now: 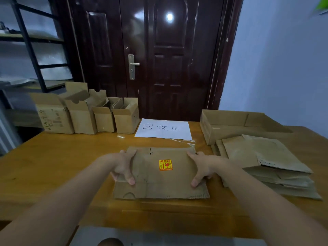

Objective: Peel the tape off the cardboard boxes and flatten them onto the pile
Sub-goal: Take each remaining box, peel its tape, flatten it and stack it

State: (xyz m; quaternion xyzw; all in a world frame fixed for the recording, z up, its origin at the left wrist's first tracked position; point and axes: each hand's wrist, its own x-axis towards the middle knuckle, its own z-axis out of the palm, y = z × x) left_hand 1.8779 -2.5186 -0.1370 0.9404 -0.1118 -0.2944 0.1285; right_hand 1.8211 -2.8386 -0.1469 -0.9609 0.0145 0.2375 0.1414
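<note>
Left hand [123, 166] and right hand [202, 167] each grip an end of the flattened box [159, 181]

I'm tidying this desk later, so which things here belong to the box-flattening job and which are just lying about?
Part of the job:
flattened box, held by left hand and right hand
pile of flattened boxes
open boxes waiting at back left
peeled tape strips

Lying about:
handwritten paper sign
shallow cardboard tray

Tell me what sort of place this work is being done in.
Probably a small storeroom or back room used for sorting cardboard for recycling. A handwritten paper sign lies on the wooden table, a metal shelving rack stands at the left, and a dark double door is close behind.
</note>
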